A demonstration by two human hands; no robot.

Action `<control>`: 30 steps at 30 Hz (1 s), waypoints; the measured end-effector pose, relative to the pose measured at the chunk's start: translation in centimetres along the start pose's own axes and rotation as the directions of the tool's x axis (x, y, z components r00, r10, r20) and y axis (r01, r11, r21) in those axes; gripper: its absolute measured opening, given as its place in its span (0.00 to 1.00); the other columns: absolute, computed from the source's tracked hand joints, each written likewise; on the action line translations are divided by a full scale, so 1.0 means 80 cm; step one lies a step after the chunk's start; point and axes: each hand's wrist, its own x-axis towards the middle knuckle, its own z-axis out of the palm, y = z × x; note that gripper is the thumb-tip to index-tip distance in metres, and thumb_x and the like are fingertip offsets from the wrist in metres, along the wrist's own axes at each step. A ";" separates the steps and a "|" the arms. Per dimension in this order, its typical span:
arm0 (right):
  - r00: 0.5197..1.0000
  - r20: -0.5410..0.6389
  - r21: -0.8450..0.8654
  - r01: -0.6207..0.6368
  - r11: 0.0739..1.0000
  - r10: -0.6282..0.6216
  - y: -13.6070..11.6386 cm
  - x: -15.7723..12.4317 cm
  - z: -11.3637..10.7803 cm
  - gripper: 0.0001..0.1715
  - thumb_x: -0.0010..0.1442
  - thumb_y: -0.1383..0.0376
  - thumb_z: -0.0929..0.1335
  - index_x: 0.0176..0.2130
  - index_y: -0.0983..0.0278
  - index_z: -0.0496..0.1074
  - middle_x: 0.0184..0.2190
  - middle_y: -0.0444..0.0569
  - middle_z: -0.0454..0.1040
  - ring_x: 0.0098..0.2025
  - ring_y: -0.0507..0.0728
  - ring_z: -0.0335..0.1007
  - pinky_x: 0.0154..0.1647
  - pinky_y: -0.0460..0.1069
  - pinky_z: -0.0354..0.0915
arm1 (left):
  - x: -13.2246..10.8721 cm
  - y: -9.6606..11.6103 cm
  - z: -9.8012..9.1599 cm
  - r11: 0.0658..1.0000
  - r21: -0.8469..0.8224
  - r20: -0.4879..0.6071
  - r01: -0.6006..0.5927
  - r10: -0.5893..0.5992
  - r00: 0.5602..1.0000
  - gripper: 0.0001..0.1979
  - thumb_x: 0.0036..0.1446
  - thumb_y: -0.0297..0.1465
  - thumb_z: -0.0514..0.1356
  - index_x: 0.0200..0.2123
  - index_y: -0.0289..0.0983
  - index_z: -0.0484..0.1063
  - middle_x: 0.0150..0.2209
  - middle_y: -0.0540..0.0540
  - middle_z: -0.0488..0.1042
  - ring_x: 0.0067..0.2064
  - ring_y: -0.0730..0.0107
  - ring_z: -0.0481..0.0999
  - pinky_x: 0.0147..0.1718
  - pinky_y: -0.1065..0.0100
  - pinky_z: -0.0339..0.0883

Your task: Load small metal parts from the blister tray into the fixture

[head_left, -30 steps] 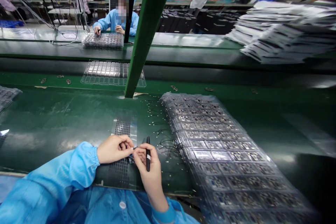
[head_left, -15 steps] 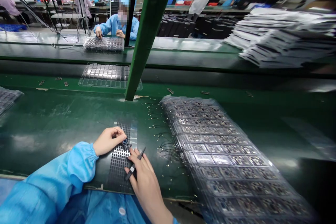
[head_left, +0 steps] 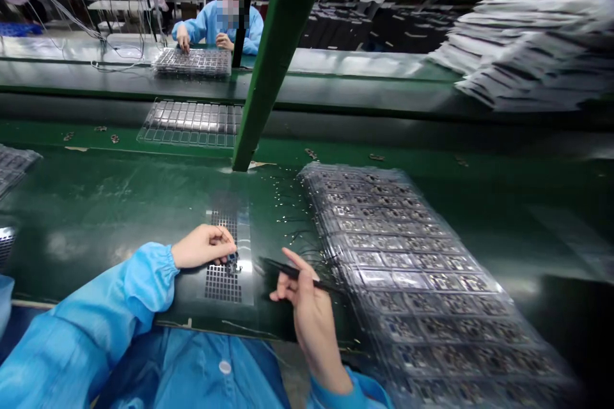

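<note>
My left hand is closed in a pinch on a small dark component, held down on a black perforated mat on the green bench. My right hand grips black tweezers, whose tips point left while the handle end reaches toward a stack of clear trays full of small parts. The right hand sits between the mat and that stack.
A green post rises from the bench behind the mat. A clear tray lies on the conveyor beyond. Across it a person in a blue coat works over another tray. Piles of trays stand at the back right.
My right hand has moved right, off the mat toward the tray stack, turning the tweezers level. My left hand stays on the mat with the component.
</note>
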 end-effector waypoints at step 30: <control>0.999 0.039 -0.349 -0.016 0.937 0.032 0.003 -0.026 0.019 0.16 0.57 0.53 0.68 0.28 0.62 0.64 0.22 0.47 0.75 0.25 0.57 0.75 0.21 0.47 0.67 | -0.009 0.011 0.013 0.879 0.457 0.202 -0.137 0.047 0.978 0.05 0.52 0.27 0.59 0.28 0.33 0.74 0.36 0.46 0.78 0.33 0.72 0.75 0.30 0.76 0.64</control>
